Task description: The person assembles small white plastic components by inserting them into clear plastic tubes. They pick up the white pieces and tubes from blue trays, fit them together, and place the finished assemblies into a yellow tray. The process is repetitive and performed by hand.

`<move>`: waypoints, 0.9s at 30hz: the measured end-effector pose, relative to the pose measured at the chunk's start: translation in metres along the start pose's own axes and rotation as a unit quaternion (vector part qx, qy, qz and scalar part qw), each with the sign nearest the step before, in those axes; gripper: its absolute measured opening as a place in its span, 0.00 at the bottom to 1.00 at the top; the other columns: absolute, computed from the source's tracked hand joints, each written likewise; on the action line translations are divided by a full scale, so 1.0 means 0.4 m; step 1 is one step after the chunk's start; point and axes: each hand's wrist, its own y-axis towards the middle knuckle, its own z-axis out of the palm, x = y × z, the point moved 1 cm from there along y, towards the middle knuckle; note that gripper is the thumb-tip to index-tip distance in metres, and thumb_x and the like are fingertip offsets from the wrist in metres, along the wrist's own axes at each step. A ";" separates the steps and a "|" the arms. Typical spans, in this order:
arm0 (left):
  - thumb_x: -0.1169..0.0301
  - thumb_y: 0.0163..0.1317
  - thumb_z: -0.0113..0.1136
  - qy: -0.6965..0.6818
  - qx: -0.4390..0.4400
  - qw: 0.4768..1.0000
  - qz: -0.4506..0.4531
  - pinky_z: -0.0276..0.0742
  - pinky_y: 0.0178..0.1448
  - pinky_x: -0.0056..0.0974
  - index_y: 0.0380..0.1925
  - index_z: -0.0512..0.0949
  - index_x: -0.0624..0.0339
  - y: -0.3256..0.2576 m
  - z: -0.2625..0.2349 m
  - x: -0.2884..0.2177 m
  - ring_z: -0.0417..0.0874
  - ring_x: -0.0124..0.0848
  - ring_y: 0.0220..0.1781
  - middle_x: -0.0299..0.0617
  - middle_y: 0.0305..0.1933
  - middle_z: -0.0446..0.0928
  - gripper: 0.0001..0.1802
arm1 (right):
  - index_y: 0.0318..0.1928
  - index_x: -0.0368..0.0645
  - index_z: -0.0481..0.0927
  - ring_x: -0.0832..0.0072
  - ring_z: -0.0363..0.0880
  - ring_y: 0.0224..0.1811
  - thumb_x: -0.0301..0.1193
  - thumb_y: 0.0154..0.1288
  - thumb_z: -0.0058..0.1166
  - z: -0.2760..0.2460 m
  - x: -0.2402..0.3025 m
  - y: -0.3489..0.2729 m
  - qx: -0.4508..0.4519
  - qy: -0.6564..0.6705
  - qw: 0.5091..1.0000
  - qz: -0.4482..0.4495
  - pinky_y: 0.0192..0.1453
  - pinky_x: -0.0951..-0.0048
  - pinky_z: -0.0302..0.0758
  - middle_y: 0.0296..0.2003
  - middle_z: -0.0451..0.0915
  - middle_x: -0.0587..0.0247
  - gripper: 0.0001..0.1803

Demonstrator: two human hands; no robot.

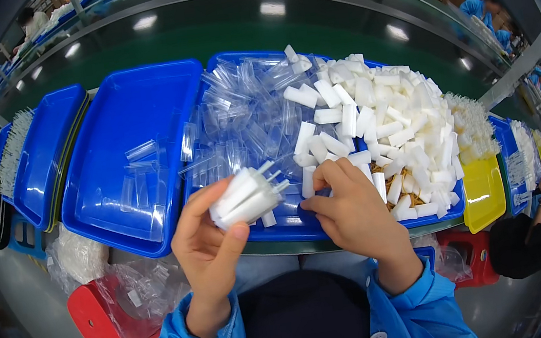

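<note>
Head view, logged from my remote post. Surroundings: green conveyor belt (pixel 218 29) running behind the work; large blue tray (pixel 130 112) at left, a few clear plastic pieces lying at its right side; more blue trays (pixel 50 157) standing farther left; red stool (pixel 92 322) and crumpled clear bags (pixel 153 287) below, at left; yellow tray (pixel 485 188) to the right. I note the right hand (pixel 354 206) in the way, covering part of the middle tray (pixel 278 224).

Principal item: bundle of white blocks (pixel 245 199), above the middle tray's near left corner; white, smooth, slightly tilted, thin clear prongs projecting from its right end. I have the left hand (pixel 210 252) closed round it, thumb below, fingers behind. The right hand is apart from it, fingers bent beside loose white blocks (pixel 405 103); whether it pinches one, I cannot tell.

Count: hands, two; bundle, one; yellow tray, one; loose white blocks and clear sleeves (pixel 235 105), heaped, too many for me to number.
</note>
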 end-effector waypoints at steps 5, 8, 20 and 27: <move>0.85 0.58 0.61 -0.015 0.017 1.000 0.010 0.76 0.61 0.39 0.59 0.69 0.72 -0.002 0.028 -0.008 0.73 0.39 0.62 0.53 0.59 0.69 0.27 | 0.37 0.42 0.81 0.66 0.69 0.40 0.26 0.48 0.62 -0.012 0.013 0.017 -0.044 -0.017 0.999 -0.007 0.45 0.64 0.62 0.38 0.71 0.63 0.12; 0.85 0.57 0.62 0.037 0.016 0.999 0.027 0.78 0.59 0.39 0.57 0.70 0.72 0.001 0.033 -0.017 0.74 0.39 0.61 0.54 0.60 0.69 0.26 | 0.40 0.42 0.80 0.68 0.69 0.37 0.25 0.50 0.63 -0.019 0.016 0.028 -0.137 0.057 0.989 0.013 0.46 0.66 0.62 0.37 0.73 0.64 0.14; 0.86 0.53 0.63 0.125 0.069 0.988 0.050 0.79 0.57 0.36 0.53 0.75 0.70 -0.005 0.071 -0.015 0.77 0.39 0.59 0.55 0.60 0.69 0.24 | 0.43 0.36 0.79 0.84 0.69 0.31 0.21 0.60 0.61 -0.009 -0.030 -0.057 -0.291 0.516 0.793 0.143 0.33 0.83 0.66 0.38 0.71 0.67 0.10; 0.85 0.53 0.64 0.143 0.099 0.984 0.046 0.79 0.54 0.34 0.52 0.76 0.71 -0.011 0.091 -0.020 0.78 0.39 0.58 0.55 0.59 0.70 0.23 | 0.43 0.34 0.77 0.81 0.71 0.29 0.27 0.72 0.49 -0.042 -0.020 -0.074 -0.231 0.739 0.600 0.201 0.32 0.81 0.69 0.31 0.74 0.65 0.08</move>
